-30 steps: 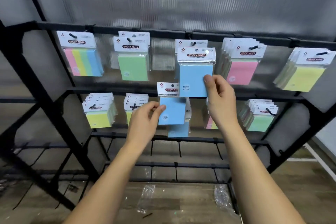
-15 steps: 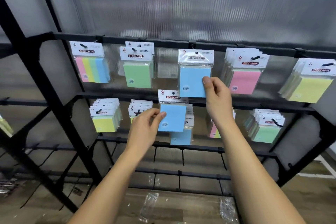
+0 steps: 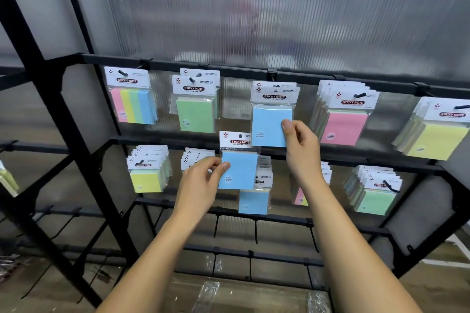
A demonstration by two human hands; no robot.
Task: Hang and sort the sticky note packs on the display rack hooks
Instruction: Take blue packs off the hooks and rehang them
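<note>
My right hand (image 3: pixel 301 145) pinches the lower right corner of a blue sticky note pack (image 3: pixel 269 122) that hangs on the middle hook of the top bar (image 3: pixel 241 75), in front of another blue pack. My left hand (image 3: pixel 203 183) pinches the left edge of a second blue pack (image 3: pixel 239 168), held free in front of the middle bar. Behind it, several blue packs (image 3: pixel 255 201) hang on a middle-row hook.
The top row also carries a multicolour pack (image 3: pixel 133 104), green packs (image 3: pixel 195 112), pink packs (image 3: pixel 343 124) and yellow packs (image 3: pixel 435 134). Yellow packs (image 3: pixel 147 175) and green packs (image 3: pixel 373 193) hang on the middle row. Bare hooks (image 3: pixel 255 231) line the lower bars. Plastic wrappers (image 3: pixel 208 292) lie on the floor.
The view has tilted upward. My right hand has set the blue pack onto the top middle hook and still holds its corner. My left hand keeps its pack at about the same place.
</note>
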